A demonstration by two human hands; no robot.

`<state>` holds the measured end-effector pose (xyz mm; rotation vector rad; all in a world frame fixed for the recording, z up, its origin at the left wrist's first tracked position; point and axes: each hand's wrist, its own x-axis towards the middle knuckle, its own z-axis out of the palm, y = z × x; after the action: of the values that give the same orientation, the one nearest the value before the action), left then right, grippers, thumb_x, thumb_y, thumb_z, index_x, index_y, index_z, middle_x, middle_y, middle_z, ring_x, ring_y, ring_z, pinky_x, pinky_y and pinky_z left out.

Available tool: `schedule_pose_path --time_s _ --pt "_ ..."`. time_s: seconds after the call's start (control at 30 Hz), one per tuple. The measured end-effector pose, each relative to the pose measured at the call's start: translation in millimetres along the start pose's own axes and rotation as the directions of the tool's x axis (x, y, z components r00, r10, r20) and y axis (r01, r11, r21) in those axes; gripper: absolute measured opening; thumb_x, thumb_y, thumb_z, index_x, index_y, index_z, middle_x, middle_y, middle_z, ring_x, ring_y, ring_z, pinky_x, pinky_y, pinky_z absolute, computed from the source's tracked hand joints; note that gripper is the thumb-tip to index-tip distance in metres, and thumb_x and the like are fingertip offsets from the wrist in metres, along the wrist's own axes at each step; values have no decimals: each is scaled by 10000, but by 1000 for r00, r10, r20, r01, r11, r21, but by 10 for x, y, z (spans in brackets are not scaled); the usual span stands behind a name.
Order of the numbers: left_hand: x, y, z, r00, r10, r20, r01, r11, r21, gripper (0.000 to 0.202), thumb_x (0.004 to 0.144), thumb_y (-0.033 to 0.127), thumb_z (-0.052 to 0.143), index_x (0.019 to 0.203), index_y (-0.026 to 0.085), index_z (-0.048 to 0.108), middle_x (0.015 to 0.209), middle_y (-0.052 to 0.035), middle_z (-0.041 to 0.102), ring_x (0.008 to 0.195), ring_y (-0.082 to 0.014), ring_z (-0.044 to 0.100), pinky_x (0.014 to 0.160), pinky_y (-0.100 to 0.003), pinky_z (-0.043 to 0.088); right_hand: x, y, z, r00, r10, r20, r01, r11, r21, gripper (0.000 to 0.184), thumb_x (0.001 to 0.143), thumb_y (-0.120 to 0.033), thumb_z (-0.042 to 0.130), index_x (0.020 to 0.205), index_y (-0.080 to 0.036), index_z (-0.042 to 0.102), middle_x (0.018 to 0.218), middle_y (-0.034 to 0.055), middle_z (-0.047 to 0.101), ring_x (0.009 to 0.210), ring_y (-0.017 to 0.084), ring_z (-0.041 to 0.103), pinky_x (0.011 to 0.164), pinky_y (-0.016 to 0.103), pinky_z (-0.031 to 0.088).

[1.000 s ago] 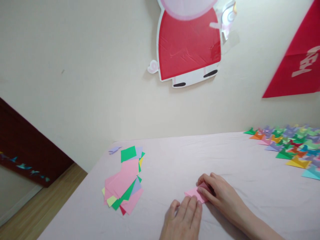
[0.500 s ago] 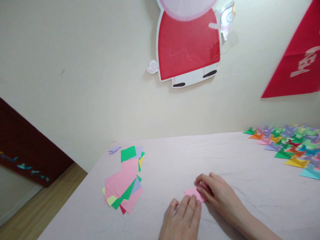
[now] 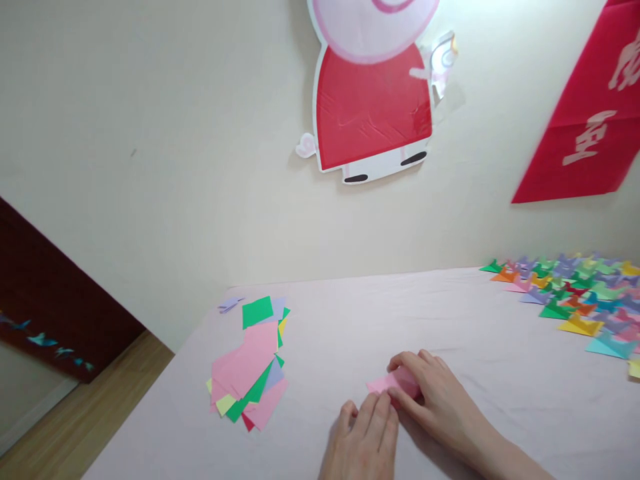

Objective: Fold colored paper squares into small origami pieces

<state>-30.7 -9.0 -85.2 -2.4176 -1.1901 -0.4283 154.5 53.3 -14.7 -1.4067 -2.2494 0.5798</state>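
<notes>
A small folded sheet of pink paper [image 3: 384, 385] lies on the table under both my hands. My left hand [image 3: 364, 437] is at its near edge, fingers close together and fingertips holding the paper down. My right hand [image 3: 437, 400] curls around the paper's right side, gripping it between thumb and fingers. Part of the paper and its right end are hidden by my hands, so the exact fold cannot be made out.
Left of my hands lies a loose pile of coloured paper [image 3: 250, 360], with small purple pieces [image 3: 230, 305] behind it. Rows of folded paper figures [image 3: 580, 325] stand at the right. The table [image 3: 165, 427] meets a wall with a cartoon cutout [image 3: 375, 107] and a red banner [image 3: 565, 133].
My right thumb has moved slightly left and down along the pink paper, and more of its raised part shows between thumb and fingers. The camera view has shifted slightly.
</notes>
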Motion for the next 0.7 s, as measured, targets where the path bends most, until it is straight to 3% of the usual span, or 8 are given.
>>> schedule_pose_path --time_s 0.2,0.37,0.57,0.7 --pt "25 -26 -44 1000 8 -9 -8 1000 -28 394 973 250 424 1340 190 556 1277 -91 633 1182 -249 546 981 -381 403 -92 27 53 999 -20 -37 21 1000 18 379 828 -293 591 1201 -227 590 1136 100 650 1016 288 560 880 436 418" --pt "-47 -109 -73 996 10 -86 -7 999 36 292 966 239 470 1213 202 620 1235 -71 657 1179 -233 565 1020 -379 388 -65 201 55 999 -28 -37 31 995 92 484 811 -237 543 1295 -221 541 1130 104 641 1000 270 567 891 441 446" --pt "-152 -150 103 951 10 -310 29 992 123 133 947 206 541 1022 221 650 1103 -43 717 1093 -205 629 1039 -361 388 -86 337 1 996 -27 -89 50 960 276 415 871 -257 475 1278 -231 554 1047 85 672 977 238 613 920 415 487" --pt "-154 -148 91 953 -76 -294 110 989 103 146 961 205 545 1058 243 647 1117 -28 725 1020 -182 674 935 -317 479 -132 332 -40 996 24 -84 11 918 396 359 956 -370 397 1231 -242 590 1151 103 666 1078 249 615 967 423 486"
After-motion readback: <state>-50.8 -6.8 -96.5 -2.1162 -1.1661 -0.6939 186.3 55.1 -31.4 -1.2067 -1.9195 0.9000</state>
